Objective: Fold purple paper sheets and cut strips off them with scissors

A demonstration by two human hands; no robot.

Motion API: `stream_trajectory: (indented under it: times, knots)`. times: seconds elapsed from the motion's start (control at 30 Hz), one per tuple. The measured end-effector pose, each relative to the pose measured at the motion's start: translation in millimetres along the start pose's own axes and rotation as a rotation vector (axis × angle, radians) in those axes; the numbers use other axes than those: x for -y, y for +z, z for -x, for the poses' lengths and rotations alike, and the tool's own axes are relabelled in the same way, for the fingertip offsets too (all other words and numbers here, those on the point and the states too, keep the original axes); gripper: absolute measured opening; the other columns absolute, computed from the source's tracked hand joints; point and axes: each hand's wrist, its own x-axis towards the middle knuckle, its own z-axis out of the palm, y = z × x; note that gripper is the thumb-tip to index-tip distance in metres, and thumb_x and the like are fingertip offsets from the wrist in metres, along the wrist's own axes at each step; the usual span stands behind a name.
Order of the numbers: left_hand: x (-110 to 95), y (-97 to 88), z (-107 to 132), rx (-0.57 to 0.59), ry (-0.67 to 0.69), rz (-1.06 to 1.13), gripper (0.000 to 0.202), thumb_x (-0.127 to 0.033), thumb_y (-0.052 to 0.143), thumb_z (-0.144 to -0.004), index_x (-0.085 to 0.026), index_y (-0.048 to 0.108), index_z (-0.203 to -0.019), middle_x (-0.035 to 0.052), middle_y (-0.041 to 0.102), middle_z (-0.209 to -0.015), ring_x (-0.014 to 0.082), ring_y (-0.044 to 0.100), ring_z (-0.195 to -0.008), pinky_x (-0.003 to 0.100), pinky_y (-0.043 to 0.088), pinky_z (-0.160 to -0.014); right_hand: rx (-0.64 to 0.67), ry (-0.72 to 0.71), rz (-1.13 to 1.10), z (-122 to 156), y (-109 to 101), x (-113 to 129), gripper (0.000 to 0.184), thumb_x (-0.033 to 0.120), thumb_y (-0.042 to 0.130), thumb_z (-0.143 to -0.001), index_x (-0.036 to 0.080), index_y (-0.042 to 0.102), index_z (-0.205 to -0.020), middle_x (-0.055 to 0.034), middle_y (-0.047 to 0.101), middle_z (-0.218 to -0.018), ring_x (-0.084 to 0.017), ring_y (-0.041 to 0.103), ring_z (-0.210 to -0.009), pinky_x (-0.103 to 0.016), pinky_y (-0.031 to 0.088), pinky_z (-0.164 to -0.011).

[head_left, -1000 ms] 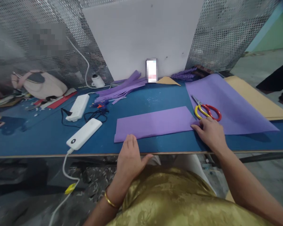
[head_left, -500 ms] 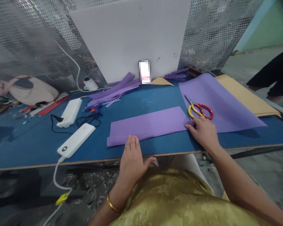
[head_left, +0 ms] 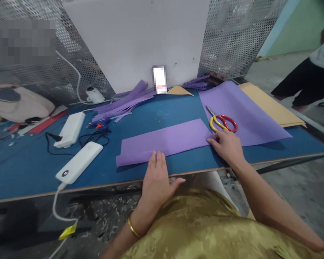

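A purple sheet of paper (head_left: 167,138) lies lengthwise on the blue table, its near edge folded over in a narrow band. My left hand (head_left: 156,180) rests flat on that fold, left of the sheet's middle, fingers stretched out together and thumb spread away. At the sheet's right end, my right hand (head_left: 228,145) pinches the folded edge between thumb and fingers. Scissors (head_left: 223,122) with one yellow and one red handle lie just beyond my right hand, on a larger purple sheet (head_left: 248,115).
Purple paper strips (head_left: 126,102) lie at the back, near a propped phone (head_left: 159,79). A white power bank (head_left: 79,162), a power strip (head_left: 70,129) and cables occupy the left. Brown paper (head_left: 270,104) lies at the right. A person (head_left: 299,75) stands beyond the table.
My left hand has slid to the right along the fold. My right hand keeps its place at the sheet's right end. The whole view has shifted slightly.
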Motion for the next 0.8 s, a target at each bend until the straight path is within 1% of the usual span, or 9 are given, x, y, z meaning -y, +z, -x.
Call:
stream_trajectory:
  times: [0.1,0.37,0.43,0.5,0.57,0.6,0.67,0.7,0.8]
  knots:
    - [-6,1.0,-6,0.003,-0.012,-0.019,0.099,-0.078,0.035,-0.088,0.001,0.046,-0.146,0.0302,0.053,-0.142,0.0440,0.044,-0.138,0.055,0.039,-0.111,-0.006,0.002,-0.005,1,0,0,0.026,0.042,0.058,-0.091,0.021,0.057,-0.076,-0.0086,0.063,-0.089,-0.026,0.057,-0.085,-0.035,0.031,-0.067]
    - [-14,-6.9,-17,0.035,-0.054,-0.064,0.094,-0.080,0.047,-0.081,-0.018,0.047,-0.151,0.0232,0.058,-0.129,0.0440,0.049,-0.128,0.057,0.043,-0.105,0.023,0.081,0.033,3,-5,5,0.023,0.039,0.056,-0.092,0.020,0.060,-0.078,-0.0112,0.065,-0.094,-0.030,0.058,-0.092,-0.038,0.037,-0.072]
    - [-14,-7.8,-18,0.034,-0.061,-0.060,0.093,-0.081,0.049,-0.079,-0.020,0.049,-0.150,0.0223,0.059,-0.127,0.0435,0.049,-0.126,0.057,0.044,-0.103,-0.014,0.125,0.056,4,-9,10,0.020,0.035,0.056,-0.091,0.017,0.064,-0.090,-0.0160,0.066,-0.102,-0.034,0.059,-0.098,-0.043,0.040,-0.077]
    - [-14,-8.5,-19,0.043,-0.054,-0.064,0.092,-0.079,0.053,-0.078,-0.023,0.048,-0.151,0.0223,0.059,-0.127,0.0439,0.050,-0.124,0.057,0.045,-0.101,-0.116,0.104,0.054,10,-13,21,0.030,0.027,0.055,-0.091,0.010,0.063,-0.114,-0.0238,0.063,-0.120,-0.039,0.055,-0.113,-0.050,0.042,-0.088]
    - [-14,-8.5,-20,0.047,-0.039,-0.074,0.091,-0.076,0.058,-0.078,-0.024,0.048,-0.151,0.0227,0.059,-0.127,0.0446,0.051,-0.123,0.058,0.046,-0.100,-0.171,-0.068,-0.019,22,-15,42,0.046,0.018,0.049,-0.093,0.005,0.052,-0.137,-0.0264,0.055,-0.140,-0.037,0.046,-0.132,-0.053,0.038,-0.104]
    - [-13,-7.9,-19,0.046,-0.031,-0.075,0.088,-0.073,0.060,-0.079,-0.024,0.048,-0.151,0.0228,0.059,-0.127,0.0447,0.050,-0.123,0.058,0.045,-0.100,-0.132,-0.216,-0.088,29,-14,56,0.047,0.015,0.044,-0.095,0.007,0.050,-0.141,-0.0233,0.053,-0.145,-0.033,0.042,-0.138,-0.051,0.036,-0.110]
    - [-12,-5.4,-18,0.042,-0.017,-0.063,0.075,-0.060,0.064,-0.085,-0.023,0.051,-0.148,0.0218,0.059,-0.128,0.0438,0.049,-0.125,0.059,0.044,-0.101,0.062,-0.523,-0.212,47,-13,84,0.049,0.023,0.043,-0.099,0.009,0.048,-0.146,-0.0167,0.052,-0.150,-0.027,0.042,-0.142,-0.043,0.033,-0.118]
    - [-11,-3.7,-18,0.043,-0.009,-0.051,0.065,-0.050,0.064,-0.088,-0.022,0.054,-0.146,0.0209,0.060,-0.128,0.0429,0.048,-0.127,0.059,0.042,-0.103,0.135,-0.655,-0.243,55,-11,97,0.053,0.030,0.044,-0.100,0.006,0.046,-0.148,-0.0174,0.049,-0.153,-0.027,0.039,-0.144,-0.042,0.031,-0.120]
    - [-9,0.0,-16,0.047,0.010,-0.022,0.052,-0.024,0.061,-0.086,-0.021,0.062,-0.138,0.0191,0.062,-0.129,0.0411,0.046,-0.130,0.060,0.039,-0.107,0.237,-0.722,-0.249,71,-7,120,0.067,0.044,0.041,-0.102,-0.002,0.038,-0.152,-0.0215,0.037,-0.159,-0.031,0.028,-0.151,-0.043,0.024,-0.124]
